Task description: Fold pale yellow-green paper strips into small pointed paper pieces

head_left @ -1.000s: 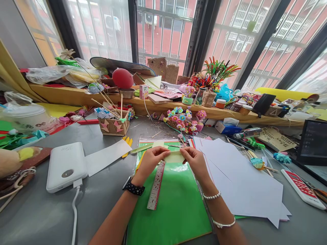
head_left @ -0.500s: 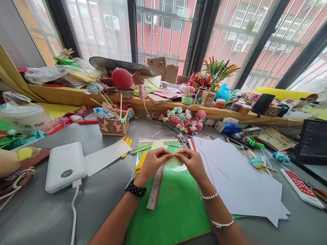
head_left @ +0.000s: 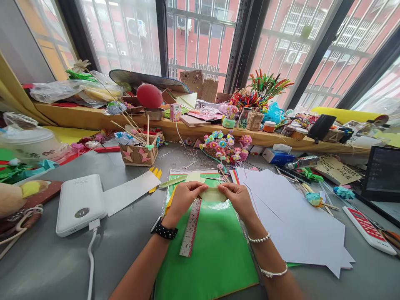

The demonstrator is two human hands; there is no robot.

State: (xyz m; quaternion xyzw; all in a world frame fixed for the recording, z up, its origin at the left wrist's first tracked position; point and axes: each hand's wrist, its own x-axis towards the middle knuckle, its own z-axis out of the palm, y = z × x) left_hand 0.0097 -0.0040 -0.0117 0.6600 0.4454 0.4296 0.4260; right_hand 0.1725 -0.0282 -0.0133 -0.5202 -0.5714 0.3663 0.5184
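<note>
A small pale green piece of paper [head_left: 213,194] is stretched between my two hands, above a green sheet [head_left: 215,250] in a clear sleeve. My left hand [head_left: 186,196] pinches its left end between thumb and finger. At the right end, my right hand [head_left: 238,197] grips it the same way. Below my left hand lies a ruler [head_left: 191,228] with a red edge. Just beyond the hands rest another pale green strip [head_left: 193,177] and a pair of scissors [head_left: 221,178]. Folded yellow paper [head_left: 169,201] is partly hidden behind my left hand.
White paper sheets [head_left: 300,221] spread to the right, near a red-and-white calculator [head_left: 370,229]. On the left sit a white power bank [head_left: 80,204] with a cable and a white paper strip [head_left: 131,193]. A cardboard basket [head_left: 139,153] and fuzzy flowers [head_left: 223,146] stand behind.
My fingers have moved apart along the pale green paper, my right hand shifting slightly right and my left slightly left. More of the paper shows between them.
</note>
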